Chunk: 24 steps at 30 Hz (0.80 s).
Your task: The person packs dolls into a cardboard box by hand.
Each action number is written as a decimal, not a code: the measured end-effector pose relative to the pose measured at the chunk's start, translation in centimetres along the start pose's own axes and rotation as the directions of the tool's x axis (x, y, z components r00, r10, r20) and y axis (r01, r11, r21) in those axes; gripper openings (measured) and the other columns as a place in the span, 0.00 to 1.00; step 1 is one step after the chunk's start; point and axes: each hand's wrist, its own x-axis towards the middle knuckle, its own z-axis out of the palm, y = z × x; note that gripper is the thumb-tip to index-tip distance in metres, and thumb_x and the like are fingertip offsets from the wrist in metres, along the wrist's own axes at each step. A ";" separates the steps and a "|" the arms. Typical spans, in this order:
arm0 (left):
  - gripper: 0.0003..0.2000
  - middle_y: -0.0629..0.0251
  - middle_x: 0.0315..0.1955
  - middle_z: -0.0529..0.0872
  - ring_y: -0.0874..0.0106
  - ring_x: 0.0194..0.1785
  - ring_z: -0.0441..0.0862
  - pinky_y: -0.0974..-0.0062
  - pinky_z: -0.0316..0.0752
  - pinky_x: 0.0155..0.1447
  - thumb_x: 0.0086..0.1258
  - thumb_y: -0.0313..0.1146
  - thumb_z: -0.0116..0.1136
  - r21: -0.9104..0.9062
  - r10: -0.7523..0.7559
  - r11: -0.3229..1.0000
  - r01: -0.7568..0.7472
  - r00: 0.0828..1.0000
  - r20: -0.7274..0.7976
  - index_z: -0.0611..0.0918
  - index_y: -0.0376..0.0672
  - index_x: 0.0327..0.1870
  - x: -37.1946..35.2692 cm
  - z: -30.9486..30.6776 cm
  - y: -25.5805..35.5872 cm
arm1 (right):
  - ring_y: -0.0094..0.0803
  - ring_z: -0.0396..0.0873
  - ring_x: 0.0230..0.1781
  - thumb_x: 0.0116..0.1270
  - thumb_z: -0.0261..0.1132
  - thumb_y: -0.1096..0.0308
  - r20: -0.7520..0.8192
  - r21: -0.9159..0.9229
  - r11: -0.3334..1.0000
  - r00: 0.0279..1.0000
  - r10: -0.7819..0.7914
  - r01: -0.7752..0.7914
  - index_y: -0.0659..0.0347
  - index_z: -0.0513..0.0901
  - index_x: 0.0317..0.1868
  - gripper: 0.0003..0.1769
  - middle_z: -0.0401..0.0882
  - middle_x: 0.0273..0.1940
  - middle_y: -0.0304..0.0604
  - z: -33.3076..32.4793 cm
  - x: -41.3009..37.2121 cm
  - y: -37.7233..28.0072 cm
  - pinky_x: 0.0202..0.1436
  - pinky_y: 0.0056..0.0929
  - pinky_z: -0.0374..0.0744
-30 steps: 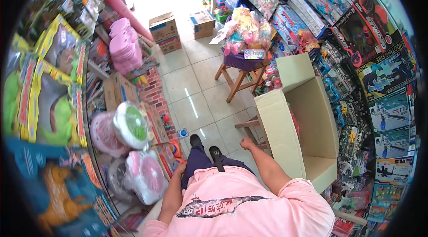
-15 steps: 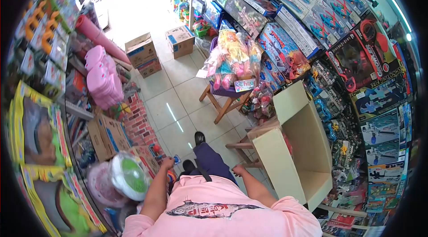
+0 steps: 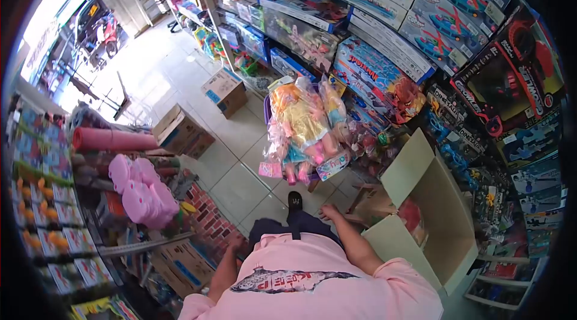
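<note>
My left hand hangs low beside my left hip, near the brick-patterned roll; it is blurred and its fingers are hard to make out. On the other side, my right hand is held in front of my right hip with its fingers curled in, and nothing shows in it. Ahead of that hand, plastic-wrapped dolls lie piled on a purple-topped stand. To its right is a large open cardboard box, with something red and wrapped near its flap.
Boxed toys fill the right-hand shelves. Two cartons, one nearer and one farther, sit on the tiled floor. At left are pink plastic items and a pink roll. A red motorbike stands outside.
My view has turned left and moved forward, so the dolls and cartons appear nearer. More of the doorway shows. My right hand has come up and forward a little.
</note>
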 end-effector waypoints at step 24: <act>0.12 0.62 0.38 0.86 0.74 0.40 0.83 0.74 0.77 0.45 0.76 0.35 0.56 0.095 0.755 0.494 -0.864 0.481 0.445 0.80 0.34 0.49 5.0 -0.1 59.4 | 0.31 0.77 0.44 0.64 0.64 0.74 -0.974 -0.205 0.706 -0.215 -0.077 0.678 0.63 0.81 0.45 0.09 0.80 0.44 0.43 -2.4 -13.7 -27.9 0.50 0.29 0.73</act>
